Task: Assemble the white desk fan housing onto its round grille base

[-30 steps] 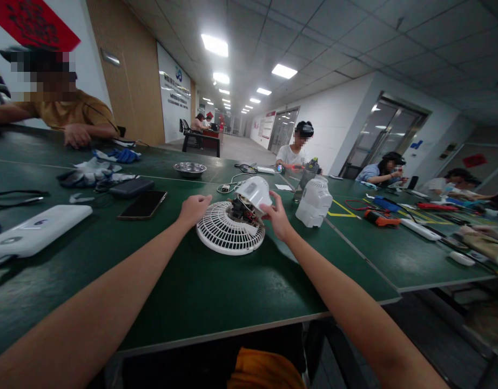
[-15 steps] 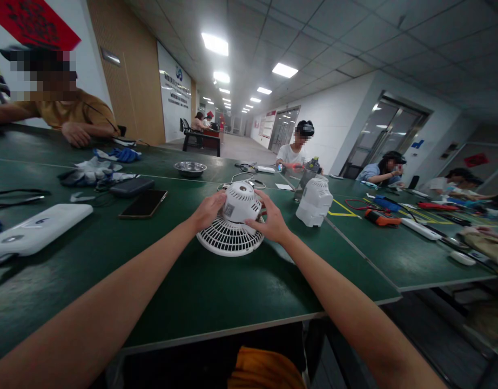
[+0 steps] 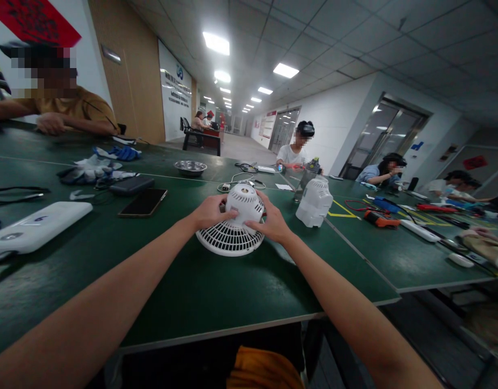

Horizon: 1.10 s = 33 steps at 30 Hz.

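Note:
A white fan head [image 3: 244, 199] with a rounded, vented motor housing rests on its round slotted grille [image 3: 228, 243], grille side down on the green table. My left hand [image 3: 212, 212] grips the housing from the left, its thumb across the pale label. From the right, my right hand [image 3: 271, 219] is closed around the housing, thumb on the lower front. The far fingers of both hands are partly hidden behind the housing. To the right stands a separate white plastic part [image 3: 314, 202] with vents at its top, apart from my hands.
On the left lie a phone [image 3: 143, 202], a dark case [image 3: 132, 185], gloves [image 3: 89, 170] and a white power bank [image 3: 40, 227]. A metal bowl [image 3: 190, 168] and a white cable [image 3: 236, 178] sit beyond the fan. An orange multimeter [image 3: 381, 219] is at right. Other people sit around the tables.
The housing has turned and tipped slightly under my hands. My left thumb has moved right, onto the label. At far left, another person's hand has shifted left.

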Each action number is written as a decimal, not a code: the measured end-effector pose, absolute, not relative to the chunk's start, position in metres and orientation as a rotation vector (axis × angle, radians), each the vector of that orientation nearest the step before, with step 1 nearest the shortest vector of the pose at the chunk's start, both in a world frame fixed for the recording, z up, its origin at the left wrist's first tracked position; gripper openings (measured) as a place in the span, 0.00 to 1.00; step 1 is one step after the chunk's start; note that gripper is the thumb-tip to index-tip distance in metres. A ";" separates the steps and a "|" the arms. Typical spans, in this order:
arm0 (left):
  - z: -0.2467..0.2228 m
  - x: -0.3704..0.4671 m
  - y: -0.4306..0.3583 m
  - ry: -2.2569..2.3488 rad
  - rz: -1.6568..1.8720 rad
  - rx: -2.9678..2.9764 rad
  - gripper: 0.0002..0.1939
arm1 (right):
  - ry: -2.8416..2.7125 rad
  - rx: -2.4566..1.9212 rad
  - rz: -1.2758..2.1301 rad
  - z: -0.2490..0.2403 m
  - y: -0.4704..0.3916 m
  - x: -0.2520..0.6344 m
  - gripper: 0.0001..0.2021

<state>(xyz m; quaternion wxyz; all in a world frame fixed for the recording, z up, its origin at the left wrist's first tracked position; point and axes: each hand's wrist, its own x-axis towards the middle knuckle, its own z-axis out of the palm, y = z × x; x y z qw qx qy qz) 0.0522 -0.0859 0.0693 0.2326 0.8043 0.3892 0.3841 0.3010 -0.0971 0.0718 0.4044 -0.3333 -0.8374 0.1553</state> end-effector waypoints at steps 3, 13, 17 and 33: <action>0.072 0.051 -0.086 1.119 1.033 2.269 0.32 | -2.105 -0.835 0.365 0.076 -0.101 0.300 0.44; 0.073 0.050 -0.087 1.159 0.930 2.314 0.34 | -2.113 -0.855 0.393 0.077 -0.104 0.304 0.42; 0.074 0.050 -0.087 1.203 0.951 2.384 0.34 | -2.133 -0.869 0.370 0.078 -0.102 0.303 0.40; 0.072 0.050 -0.084 1.196 0.935 2.320 0.34 | -2.164 -0.880 0.342 0.079 -0.101 0.303 0.40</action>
